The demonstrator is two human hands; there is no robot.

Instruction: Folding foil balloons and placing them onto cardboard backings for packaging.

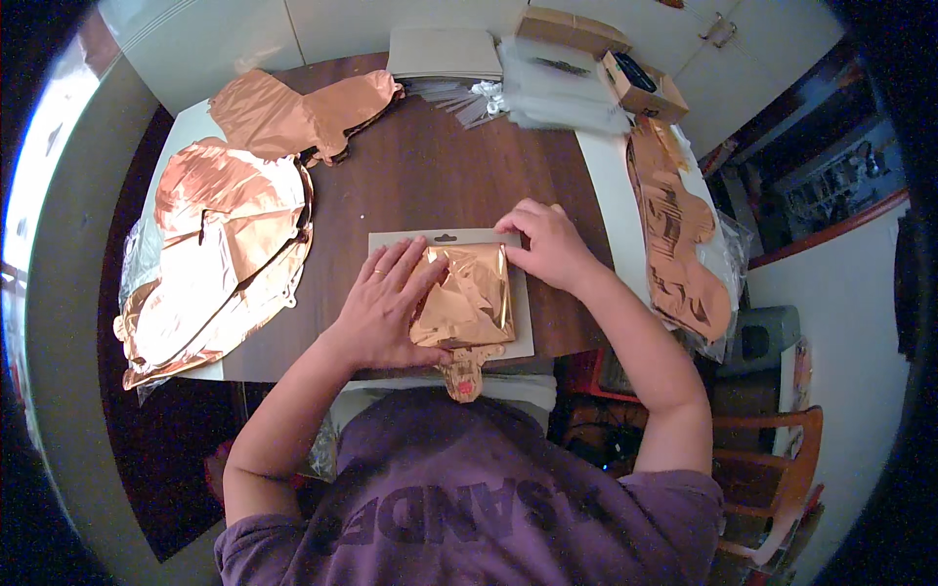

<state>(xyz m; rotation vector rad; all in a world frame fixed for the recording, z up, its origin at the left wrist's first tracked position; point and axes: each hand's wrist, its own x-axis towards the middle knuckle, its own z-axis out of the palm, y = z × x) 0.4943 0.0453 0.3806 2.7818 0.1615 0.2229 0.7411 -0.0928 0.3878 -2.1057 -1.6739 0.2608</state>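
left hand lies flat, fingers spread, across folded copper foil on a pale card at the frame's center. right hand curls narrowly at the card's upper right corner, its grip unclear.

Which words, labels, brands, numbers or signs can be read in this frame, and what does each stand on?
Purple fabric T-shirt: large dark capital letters across it; wording not copied here.
Narrow gold foil tab at the near edge of the pale flat rectangular card: small red mark, too small to read.
Stacked translucent plastic sleeves: small dark mark, too small to tell whether it is print.
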